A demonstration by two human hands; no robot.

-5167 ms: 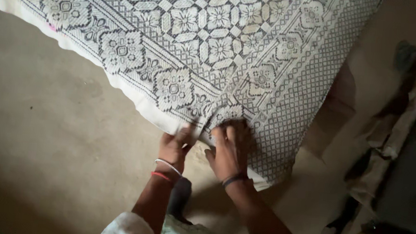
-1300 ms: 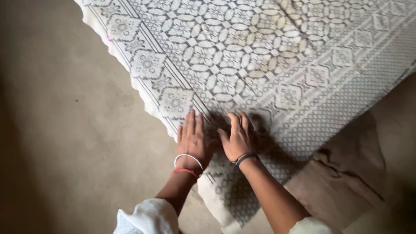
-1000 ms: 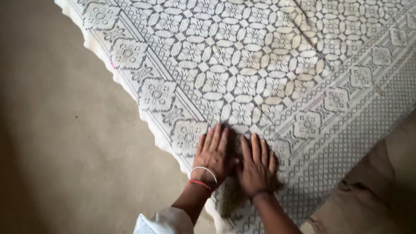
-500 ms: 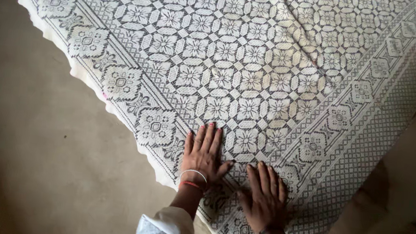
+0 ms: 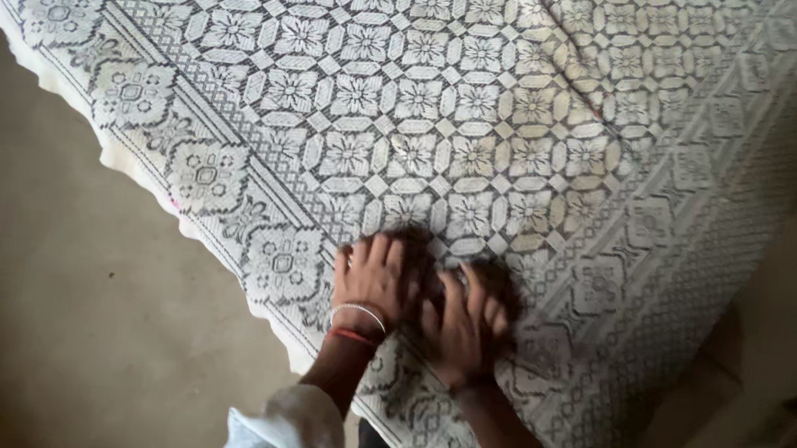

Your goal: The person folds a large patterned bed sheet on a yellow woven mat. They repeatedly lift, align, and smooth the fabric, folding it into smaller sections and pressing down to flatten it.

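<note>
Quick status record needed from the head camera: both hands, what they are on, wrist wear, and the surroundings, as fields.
left hand: flat, palm down, on the patterned cloth, near its border band
right hand: flat on the same cloth beside the left hand; blurred, so finger detail is unclear
hands: side by side; too blurred to tell if they touch
grasp: neither hand holds anything
left wrist: silver bangle and red band
cloth: pale with dark floral squares, spread on the floor
cloth edge: plain pale margin at its left
</note>
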